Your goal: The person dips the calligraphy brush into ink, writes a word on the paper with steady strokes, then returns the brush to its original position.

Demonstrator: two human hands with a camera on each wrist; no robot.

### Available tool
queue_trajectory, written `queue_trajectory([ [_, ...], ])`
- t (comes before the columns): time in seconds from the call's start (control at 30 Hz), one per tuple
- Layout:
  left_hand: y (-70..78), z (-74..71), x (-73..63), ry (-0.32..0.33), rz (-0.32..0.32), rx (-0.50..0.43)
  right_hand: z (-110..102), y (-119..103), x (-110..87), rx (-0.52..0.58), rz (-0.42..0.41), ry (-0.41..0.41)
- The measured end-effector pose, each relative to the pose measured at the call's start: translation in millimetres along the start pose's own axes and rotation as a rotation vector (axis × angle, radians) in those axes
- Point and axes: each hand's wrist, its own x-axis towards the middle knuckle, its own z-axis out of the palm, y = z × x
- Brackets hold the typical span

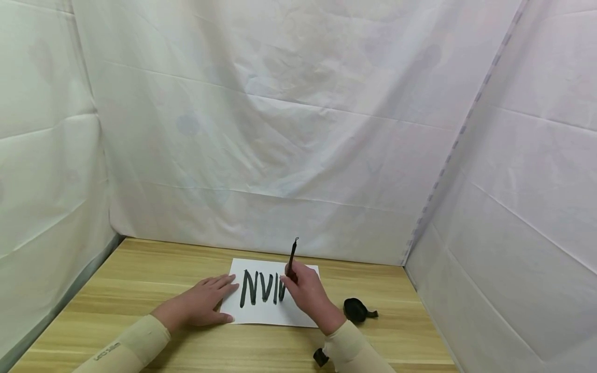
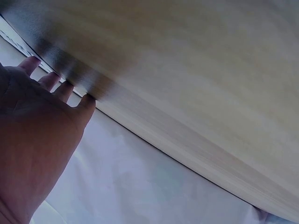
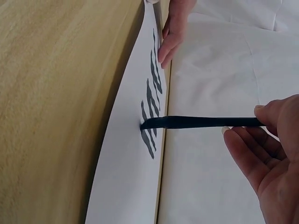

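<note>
A black ink brush (image 3: 201,122) with a small hanging loop stands nearly upright in my right hand (image 1: 308,291), pinched between thumb and fingers. Its dark bristles meet the white sheet of paper (image 1: 261,315) among bold black strokes (image 1: 249,288). The strokes read like N, V, I and a further slanted pair, partly covered by the right hand in the head view. My left hand (image 1: 205,300) rests with fingers spread on the sheet's left edge. In the right wrist view, the left fingers (image 3: 170,44) lie beside the far end of the writing.
A round black dish (image 1: 355,310) with a short side piece sits on the wood-grain table (image 1: 196,357), right of the paper. Close to the right sleeve is a small black object (image 1: 320,357), partly hidden. White sheeting (image 1: 261,155) hangs behind the table and along both sides.
</note>
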Motion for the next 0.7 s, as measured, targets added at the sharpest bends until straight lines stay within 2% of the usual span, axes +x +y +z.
queue_trajectory([
  [0.2, -1.0, 0.5, 0.5, -0.004, -0.003, -0.002, -8.2, -1.8, 2.5, -0.007, -0.014, 0.033],
  [0.5, -1.2, -1.1, 0.3, -0.004, -0.006, -0.01, -17.4, 7.3, 15.7, -0.004, 0.04, 0.097],
  [0.7, -0.4, -2.3, -0.3, -0.01, -0.003, -0.019, -16.1, 12.4, 23.6, -0.011, 0.075, 0.102],
])
